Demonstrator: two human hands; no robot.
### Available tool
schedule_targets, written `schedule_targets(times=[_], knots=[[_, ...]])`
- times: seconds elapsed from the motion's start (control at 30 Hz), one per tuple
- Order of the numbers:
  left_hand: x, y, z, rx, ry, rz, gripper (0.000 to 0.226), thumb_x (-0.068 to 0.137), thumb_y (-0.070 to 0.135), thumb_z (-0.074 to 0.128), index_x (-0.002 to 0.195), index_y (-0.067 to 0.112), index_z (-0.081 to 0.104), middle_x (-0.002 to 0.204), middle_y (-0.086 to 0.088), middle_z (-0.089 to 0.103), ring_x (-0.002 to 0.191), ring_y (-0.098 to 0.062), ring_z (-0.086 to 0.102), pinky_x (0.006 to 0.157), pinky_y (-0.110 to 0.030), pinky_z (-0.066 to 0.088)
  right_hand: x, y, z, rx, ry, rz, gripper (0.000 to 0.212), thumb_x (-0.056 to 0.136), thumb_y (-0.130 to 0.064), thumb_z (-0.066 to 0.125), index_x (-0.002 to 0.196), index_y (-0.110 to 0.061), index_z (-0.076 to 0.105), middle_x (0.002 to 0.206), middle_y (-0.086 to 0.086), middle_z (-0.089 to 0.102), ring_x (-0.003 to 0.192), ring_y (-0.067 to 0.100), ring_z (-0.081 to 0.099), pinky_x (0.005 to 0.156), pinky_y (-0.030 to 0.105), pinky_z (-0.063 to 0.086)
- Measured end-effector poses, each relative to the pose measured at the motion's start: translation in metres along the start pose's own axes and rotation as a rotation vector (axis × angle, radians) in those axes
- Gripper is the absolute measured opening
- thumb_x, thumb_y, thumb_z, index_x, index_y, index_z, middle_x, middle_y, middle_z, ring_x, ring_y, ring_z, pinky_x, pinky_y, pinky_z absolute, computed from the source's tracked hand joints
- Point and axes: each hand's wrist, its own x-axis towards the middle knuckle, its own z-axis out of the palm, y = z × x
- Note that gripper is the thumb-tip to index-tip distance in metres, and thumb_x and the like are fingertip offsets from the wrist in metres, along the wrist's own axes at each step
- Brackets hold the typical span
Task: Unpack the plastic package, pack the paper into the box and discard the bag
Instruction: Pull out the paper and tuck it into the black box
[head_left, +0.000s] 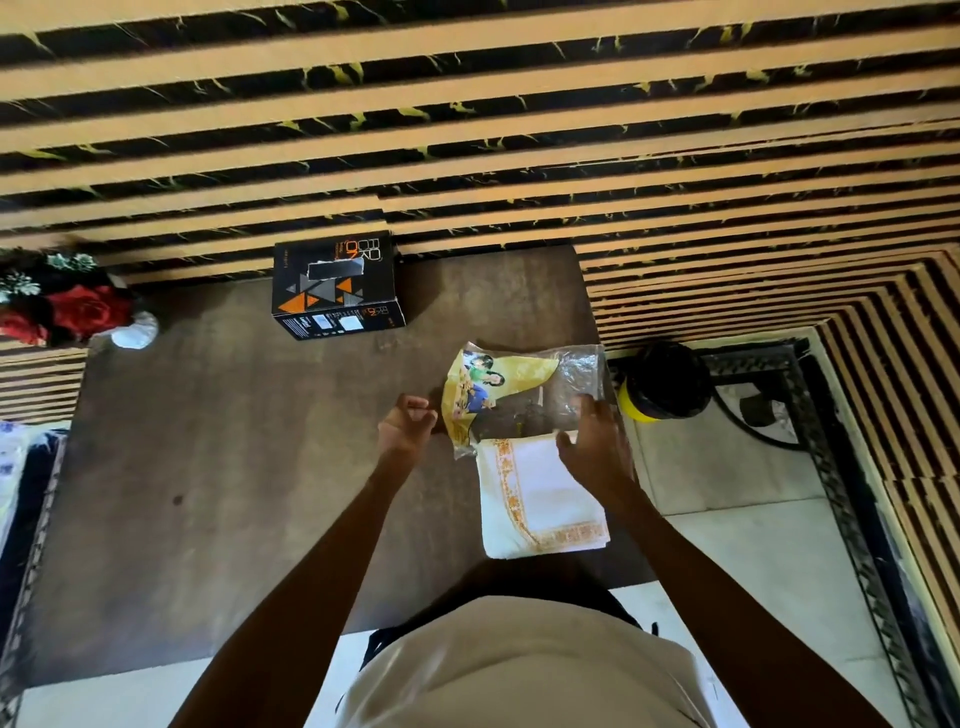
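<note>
A clear plastic bag (566, 384) with a yellow printed insert (483, 389) lies on the brown table (234, 467), right of centre. A folded white stack of paper with an orange patterned border (545, 504) lies just in front of the bag. My right hand (597, 441) rests over the bag's near right corner and the top edge of the paper; whether it grips either I cannot tell. My left hand (408, 423) hovers just left of the bag with fingers curled and nothing in it. A black box with orange triangles (337, 286) stands shut at the table's far edge.
A black and yellow bin (662, 384) stands on the floor right of the table, beside a dark metal frame (769, 410). Red flowers (78, 312) and a white object (135, 330) sit at the far left corner. A striped wall runs behind the table.
</note>
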Motion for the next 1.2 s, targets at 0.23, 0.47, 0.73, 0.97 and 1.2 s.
schedule_targets(times=[0.23, 0.47, 0.73, 0.97, 1.2], knots=[[0.028, 0.011, -0.056, 0.138, 0.098, 0.205, 0.02, 0.087, 0.013, 0.066, 0.103, 0.002, 0.063, 0.095, -0.011, 0.068, 0.082, -0.022, 0.066, 0.07, -0.027, 0.051, 0.056, -0.087, 0.007, 0.499, -0.225, 0.017, 0.04, 0.086, -0.035, 0.068, 0.119, -0.014, 0.058, 0.117, 0.007, 0.067, 0.109, 0.023, 0.063, 0.08, 0.024, 0.043], [0.084, 0.029, -0.132, 0.136, 0.281, 0.13, 0.035, 0.085, 0.019, 0.068, 0.115, 0.008, 0.054, 0.119, -0.017, 0.054, 0.101, -0.031, 0.059, 0.078, -0.038, 0.051, 0.113, -0.178, 0.04, 0.542, -0.39, -0.037, 0.047, 0.086, -0.037, 0.069, 0.122, -0.009, 0.058, 0.109, 0.007, 0.065, 0.099, 0.022, 0.063, 0.084, 0.034, 0.05], [0.167, 0.016, -0.183, 0.082, 0.121, -0.262, 0.082, 0.084, 0.041, 0.067, 0.149, 0.014, 0.024, 0.153, -0.019, 0.027, 0.136, -0.039, 0.034, 0.107, -0.048, 0.037, 0.162, -0.247, 0.063, 0.583, -0.428, 0.159, 0.094, 0.081, -0.056, 0.067, 0.153, -0.018, 0.02, 0.16, 0.009, 0.025, 0.144, 0.028, 0.032, 0.113, 0.043, 0.035], [0.171, 0.015, -0.171, -0.274, -0.012, -0.306, 0.064, 0.092, 0.028, 0.06, 0.145, 0.007, 0.031, 0.14, -0.018, 0.046, 0.125, -0.035, 0.049, 0.088, -0.041, 0.047, 0.148, -0.268, 0.067, 0.836, -0.518, 0.214, 0.076, 0.087, -0.047, 0.065, 0.148, -0.025, 0.028, 0.155, 0.002, 0.033, 0.139, 0.024, 0.038, 0.113, 0.05, 0.035], [0.074, -0.028, -0.182, -0.474, 0.004, -0.297, 0.056, 0.082, 0.04, 0.069, 0.128, 0.016, 0.049, 0.114, 0.0, 0.062, 0.104, -0.017, 0.06, 0.095, -0.044, 0.049, 0.065, -0.224, 0.08, 0.851, -0.454, 0.115, 0.083, 0.065, -0.052, 0.08, 0.136, -0.034, 0.042, 0.145, -0.004, 0.046, 0.13, 0.019, 0.047, 0.104, 0.04, 0.043]])
